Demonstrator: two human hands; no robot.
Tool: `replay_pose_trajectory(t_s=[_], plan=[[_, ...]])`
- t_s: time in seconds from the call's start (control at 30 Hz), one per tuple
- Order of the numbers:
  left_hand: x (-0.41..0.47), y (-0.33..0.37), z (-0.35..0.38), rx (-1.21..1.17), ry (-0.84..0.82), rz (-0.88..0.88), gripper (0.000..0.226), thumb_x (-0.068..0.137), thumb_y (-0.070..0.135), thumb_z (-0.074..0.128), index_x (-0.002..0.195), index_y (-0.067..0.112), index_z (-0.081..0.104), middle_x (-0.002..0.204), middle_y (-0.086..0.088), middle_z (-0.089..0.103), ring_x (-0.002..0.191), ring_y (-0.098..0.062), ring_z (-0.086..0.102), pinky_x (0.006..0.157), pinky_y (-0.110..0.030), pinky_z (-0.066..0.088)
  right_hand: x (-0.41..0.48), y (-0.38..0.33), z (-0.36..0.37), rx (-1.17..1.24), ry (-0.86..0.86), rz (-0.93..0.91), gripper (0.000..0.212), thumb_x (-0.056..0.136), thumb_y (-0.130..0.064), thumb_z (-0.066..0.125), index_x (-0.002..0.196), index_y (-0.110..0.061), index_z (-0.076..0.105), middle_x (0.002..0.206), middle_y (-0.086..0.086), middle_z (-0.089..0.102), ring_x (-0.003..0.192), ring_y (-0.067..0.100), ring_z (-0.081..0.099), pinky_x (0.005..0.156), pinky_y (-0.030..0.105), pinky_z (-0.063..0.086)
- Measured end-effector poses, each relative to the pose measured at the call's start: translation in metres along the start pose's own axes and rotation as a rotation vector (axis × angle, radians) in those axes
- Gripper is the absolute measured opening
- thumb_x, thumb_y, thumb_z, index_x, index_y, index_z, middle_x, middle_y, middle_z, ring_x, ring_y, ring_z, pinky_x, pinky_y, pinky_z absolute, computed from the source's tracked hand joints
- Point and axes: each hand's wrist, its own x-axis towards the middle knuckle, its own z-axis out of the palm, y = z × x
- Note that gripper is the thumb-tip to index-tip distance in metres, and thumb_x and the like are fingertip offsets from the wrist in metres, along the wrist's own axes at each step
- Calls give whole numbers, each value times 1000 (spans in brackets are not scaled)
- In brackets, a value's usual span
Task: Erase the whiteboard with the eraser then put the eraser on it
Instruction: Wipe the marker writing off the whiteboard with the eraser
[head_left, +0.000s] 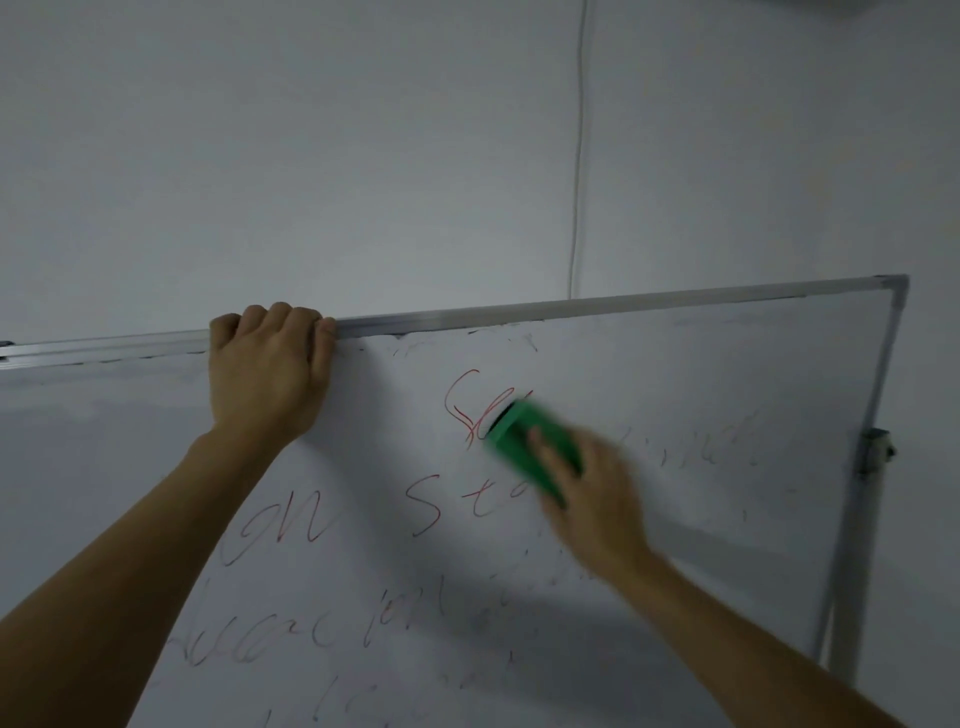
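Erasing step: R hand (592, 499) grips eraser (524, 441) on red writing (467, 423), L hand (270, 364) grips board's (675, 389) top edge. Next, likely: sweep left, then downward.

Office or classroom: a whiteboard (675, 389) on a stand (852, 571) before a white wall (311, 156)

Only 1 view, worn on the head. Faces forward at the whiteboard (675, 395), close enough for both arms to reach it. Shows the board's upper right part, with the top rail (519, 310) slanting up to the right across mid-frame and wall (311, 156) filling the upper half. Takes in both forearms rising from the lower corners, left hand (267, 369) gripping the top rail, right hand (592, 499) holding the eraser (519, 436) near centre. Cuts the board off at left and bottom.
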Motion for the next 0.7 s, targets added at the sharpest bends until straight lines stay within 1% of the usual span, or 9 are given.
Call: replay_pose_trajectory(t_s=[0.1,0.17,0.23,0.37,0.43,0.47,0.53,0.63,0.7], plan=[[1,2,0,0,-8,-1,45,100,37,30,93,9,65,83,-10,64,79,-31,53,82,-42,31,50,52,-21,144,77,490,86,85,-37,68,152,-30,15,134,21,42,112,35,46,84,46,52],[1,7,1,-5,-9,0,45,100,36,30,93,9,65,84,-10,64,79,-31,53,83,-42,31,59,52,-22,163,101,627,85,87,-40,64,153,-31,11,135,19,40,114,35,45,83,48,52],[0,10,2,-16,-9,-10,45,100,36,30,93,8,65,84,-10,64,79,-31,53,83,-42,32,44,22,-14,100,83,526,86,84,-39,67,152,-30,15,132,20,41,110,35,47,81,46,52],[1,7,2,-26,-11,-14,45,99,35,30,92,8,65,84,-10,64,78,-31,53,83,-42,32,-26,-48,18,16,-34,-11,91,72,-38,77,149,-27,28,127,17,49,108,31,51,77,41,55],[0,4,1,-32,-10,-9,45,99,34,29,92,8,65,83,-10,64,77,-31,52,83,-42,32,-31,-43,18,7,-56,-180,93,69,-35,80,147,-29,30,126,14,51,110,28,50,80,40,55],[0,2,0,-25,-7,-7,45,99,34,29,92,8,65,83,-10,63,77,-31,52,83,-42,32,-22,-32,14,-12,-33,-199,92,68,-32,81,146,-30,32,125,15,52,108,29,51,81,41,54],[0,0,0,-16,-9,4,44,99,34,30,93,8,65,84,-10,64,78,-31,52,83,-42,32,6,-2,1,-24,35,-55,89,71,-28,80,145,-28,32,124,20,53,105,36,53,82,46,54],[1,3,2,-22,-9,-2,44,100,35,30,92,8,64,84,-9,63,78,-31,52,83,-42,32,51,43,-20,72,76,408,86,83,-36,70,152,-28,18,133,20,44,112,37,47,84,49,52],[1,7,4,-18,-8,-5,44,100,35,30,92,8,64,84,-9,64,79,-31,52,83,-43,32,58,37,-20,100,70,571,86,86,-39,66,153,-29,12,135,20,40,114,36,45,83,49,52]])
